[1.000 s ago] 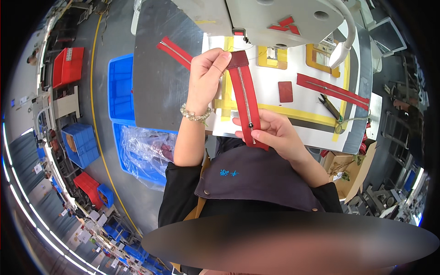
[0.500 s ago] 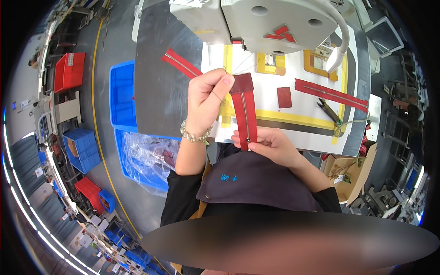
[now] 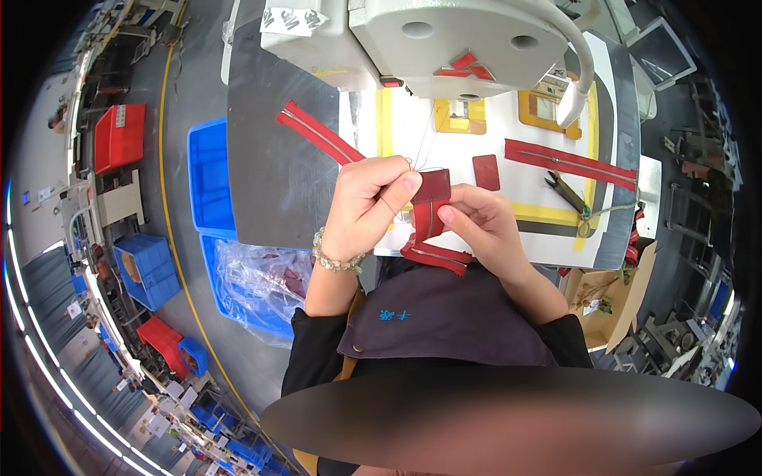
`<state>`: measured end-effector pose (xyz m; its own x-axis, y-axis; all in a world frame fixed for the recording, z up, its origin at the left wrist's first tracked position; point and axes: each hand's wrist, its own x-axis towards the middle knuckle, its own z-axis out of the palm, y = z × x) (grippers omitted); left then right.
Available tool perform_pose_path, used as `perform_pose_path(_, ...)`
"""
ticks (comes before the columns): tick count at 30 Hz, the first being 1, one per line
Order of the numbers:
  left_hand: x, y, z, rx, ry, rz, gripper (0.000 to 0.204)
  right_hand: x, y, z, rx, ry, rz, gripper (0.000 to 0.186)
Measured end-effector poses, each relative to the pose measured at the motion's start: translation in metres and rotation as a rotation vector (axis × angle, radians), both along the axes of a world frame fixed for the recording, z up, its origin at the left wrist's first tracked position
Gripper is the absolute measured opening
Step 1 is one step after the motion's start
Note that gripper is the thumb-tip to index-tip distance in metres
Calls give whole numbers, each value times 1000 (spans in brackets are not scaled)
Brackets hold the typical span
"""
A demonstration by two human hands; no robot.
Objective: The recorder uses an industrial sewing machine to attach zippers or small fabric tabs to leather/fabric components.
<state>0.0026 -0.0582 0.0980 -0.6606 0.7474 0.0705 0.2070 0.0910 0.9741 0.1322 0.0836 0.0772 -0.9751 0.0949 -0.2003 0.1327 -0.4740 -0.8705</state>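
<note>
Now the right hand [image 3: 486, 230] pinched higher, slackening the zipper [image 3: 429, 221]; the left hand [image 3: 367, 202] clamped its patch [image 3: 433, 186] by the worktop's near edge [image 3: 274, 237].

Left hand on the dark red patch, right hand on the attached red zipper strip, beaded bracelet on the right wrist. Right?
Wrong wrist: the head view shows the beaded bracelet on the left wrist. The rest holds: left hand on the dark red patch, right hand on the attached red zipper strip.
</note>
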Motion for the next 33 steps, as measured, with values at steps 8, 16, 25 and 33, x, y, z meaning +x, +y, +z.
perform_pose_path(8, 1, 3, 1, 1, 4, -2, 30, 3, -3, 0, 13, -33, -51, 12)
perform_pose_path(16, 3, 4, -1, 25, -1, 21, 29, 3, -5, -3, -70, -14, -78, 10)
perform_pose_path(25, 5, 4, -5, 50, 1, 1, 29, 0, -4, -1, -79, 16, -95, 6)
perform_pose_path(33, 2, -4, -1, 60, -180, 53, 32, 2, -2, -4, -49, 10, -67, 8)
